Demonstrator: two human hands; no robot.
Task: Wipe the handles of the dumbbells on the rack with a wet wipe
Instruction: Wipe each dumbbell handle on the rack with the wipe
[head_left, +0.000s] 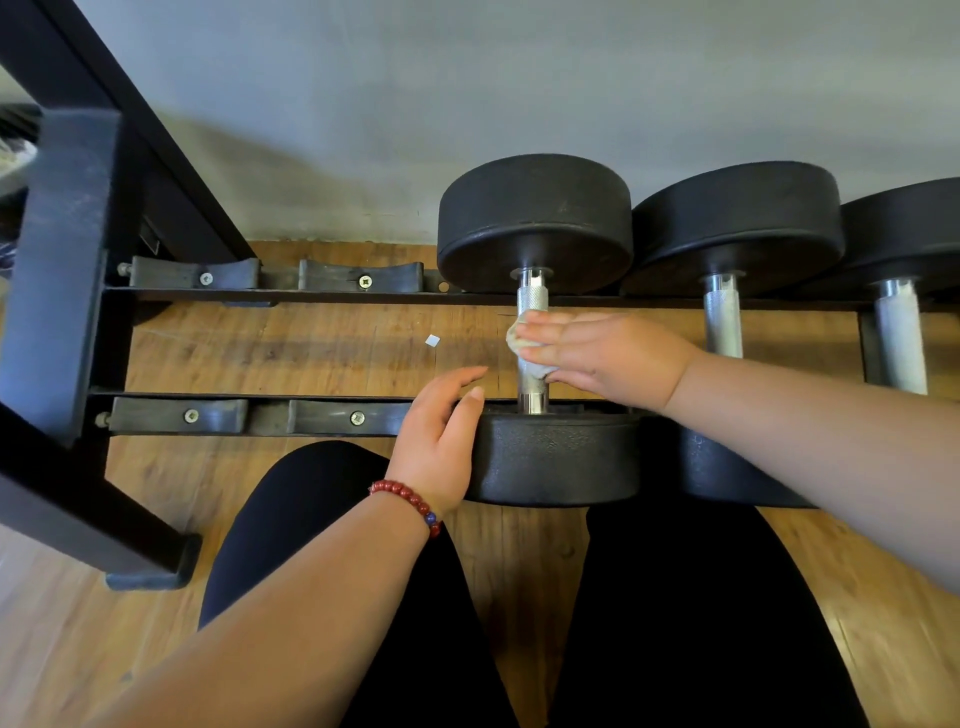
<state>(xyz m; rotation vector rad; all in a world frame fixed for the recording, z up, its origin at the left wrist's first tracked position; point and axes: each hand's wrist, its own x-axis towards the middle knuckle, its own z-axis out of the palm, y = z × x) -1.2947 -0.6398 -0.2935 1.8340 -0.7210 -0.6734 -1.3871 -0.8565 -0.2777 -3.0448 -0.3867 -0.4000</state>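
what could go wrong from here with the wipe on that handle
1. The right hand only presses the wipe on the handle with flat fingers, so it could slip and fall between the rack rails to the floor.
2. The left hand merely rests on the near head of the dumbbell, which may roll while rubbed.
3. The wipe sits mid-handle, so the handle's ends might get missed.

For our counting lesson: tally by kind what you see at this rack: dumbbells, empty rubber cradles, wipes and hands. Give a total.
Dumbbells: 3
Empty cradles: 4
Wet wipe: 1
Hands: 2
Total: 10
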